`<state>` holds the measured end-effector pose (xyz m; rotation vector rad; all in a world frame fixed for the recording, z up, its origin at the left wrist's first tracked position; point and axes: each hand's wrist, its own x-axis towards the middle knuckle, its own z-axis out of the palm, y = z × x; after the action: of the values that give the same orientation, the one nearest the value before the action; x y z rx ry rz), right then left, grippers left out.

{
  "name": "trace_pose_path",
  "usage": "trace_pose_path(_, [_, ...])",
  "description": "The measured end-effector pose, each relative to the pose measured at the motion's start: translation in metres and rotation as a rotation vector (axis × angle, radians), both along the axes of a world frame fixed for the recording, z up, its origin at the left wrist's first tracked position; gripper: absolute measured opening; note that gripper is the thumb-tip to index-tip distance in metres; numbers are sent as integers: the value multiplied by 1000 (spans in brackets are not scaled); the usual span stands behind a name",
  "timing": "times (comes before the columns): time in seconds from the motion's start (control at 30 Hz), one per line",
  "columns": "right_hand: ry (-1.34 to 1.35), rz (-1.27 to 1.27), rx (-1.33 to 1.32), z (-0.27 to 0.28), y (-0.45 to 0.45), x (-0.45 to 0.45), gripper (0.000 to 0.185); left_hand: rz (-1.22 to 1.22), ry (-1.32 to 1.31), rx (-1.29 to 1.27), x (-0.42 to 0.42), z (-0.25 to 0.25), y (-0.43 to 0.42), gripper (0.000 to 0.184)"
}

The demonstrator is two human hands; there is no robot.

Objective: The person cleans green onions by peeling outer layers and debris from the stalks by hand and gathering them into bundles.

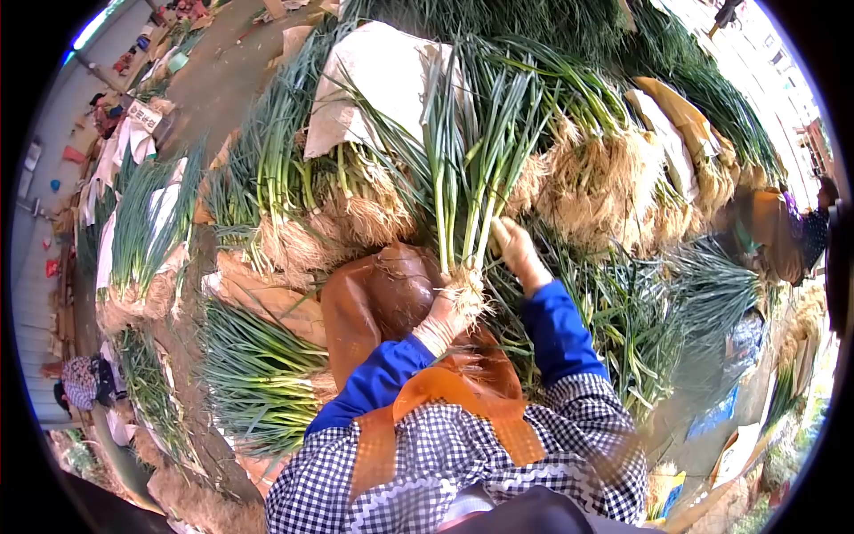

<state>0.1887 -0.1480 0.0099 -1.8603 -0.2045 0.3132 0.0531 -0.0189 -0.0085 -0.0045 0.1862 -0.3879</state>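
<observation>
A small bunch of green onions stands upright in front of my body, with green leaves at the top and pale, hairy roots below. My left hand is closed round its root end. My right hand is beside the white stalks on the right, fingers bent near them; whether it pinches a stalk or leaf is hidden. Just beyond, large bundles with tan roots lie side by side. A brown apron covers my lap under the bunch.
A pale sheet lies over bundles ahead. Another onion pile is at the lower left, and loose leaves lie to the right. More bundles stand far left. A person is at the right edge.
</observation>
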Motion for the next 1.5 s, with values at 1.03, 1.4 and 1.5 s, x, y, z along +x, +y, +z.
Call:
trace_pose_path(1.03, [26, 494, -1509, 15, -233, -39, 26, 124, 111, 668, -8, 0, -20, 31])
trace_pose_path(1.4, [-186, 598, -286, 75, -35, -71, 22, 35, 196, 507, -13, -40, -14, 34])
trace_pose_path(1.5, [351, 978, 137, 87, -96, -90, 22, 84, -224, 226, -8, -41, -16, 41])
